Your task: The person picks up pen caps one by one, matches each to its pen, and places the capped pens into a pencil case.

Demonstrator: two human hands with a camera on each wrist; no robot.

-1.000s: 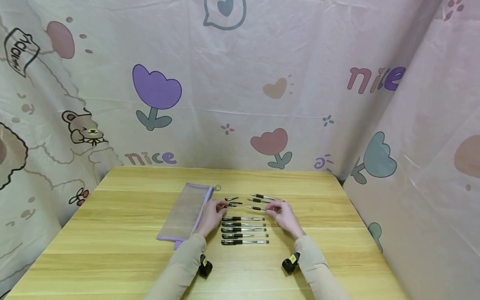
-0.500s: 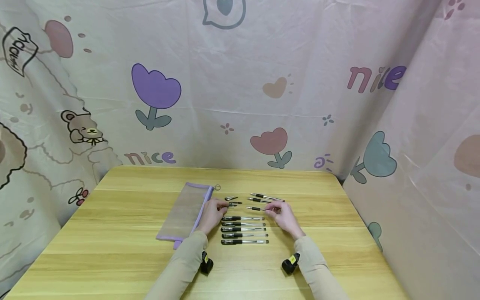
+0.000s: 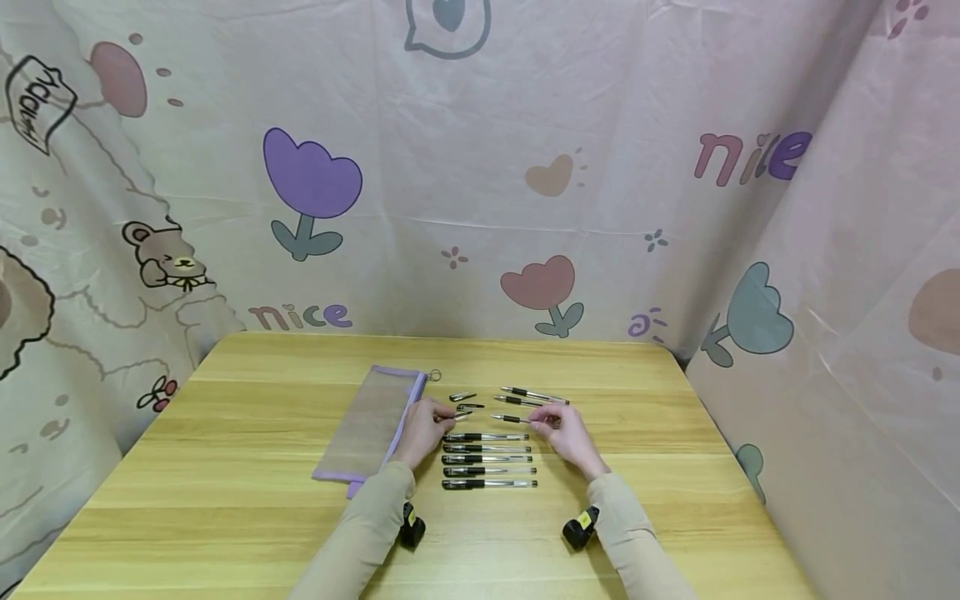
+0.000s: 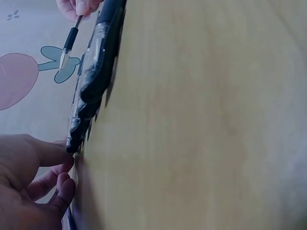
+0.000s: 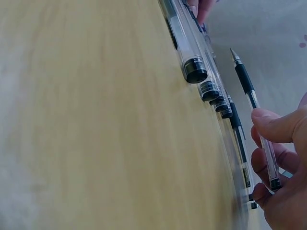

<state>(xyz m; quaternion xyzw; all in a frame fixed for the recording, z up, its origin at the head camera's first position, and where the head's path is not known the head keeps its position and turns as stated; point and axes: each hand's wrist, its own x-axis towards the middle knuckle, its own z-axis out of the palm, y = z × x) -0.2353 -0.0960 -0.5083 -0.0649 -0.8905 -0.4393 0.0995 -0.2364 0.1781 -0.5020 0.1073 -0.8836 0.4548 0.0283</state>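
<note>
My right hand (image 3: 564, 429) pinches an uncapped gel pen (image 5: 243, 76) by its clear barrel, thumb against fingers. The pen's bare tip points left in the head view, toward the other hand. On the left, my left hand (image 3: 424, 427) holds a small pen cap (image 3: 463, 415) at its fingertips; in the left wrist view the fingers hide most of it. Two more caps, one (image 3: 462, 397) behind the other (image 3: 472, 406), lie just beyond that hand. Beyond the right hand lie two uncapped pens, a far one (image 3: 534, 395) and a nearer one (image 3: 516, 401), partly covered by the fingers.
Several capped black gel pens (image 3: 487, 460) lie in a neat row between the forearms. A mesh zip pouch (image 3: 367, 425) with purple edging lies flat on the wooden table (image 3: 225, 467), left of and partly behind the left hand. A printed curtain (image 3: 450, 283) stands behind the table.
The cap at the left fingertips has shifted slightly and now shows more clearly. The right hand's pen has edged slightly left since the first frame; both arms are otherwise almost still.
</note>
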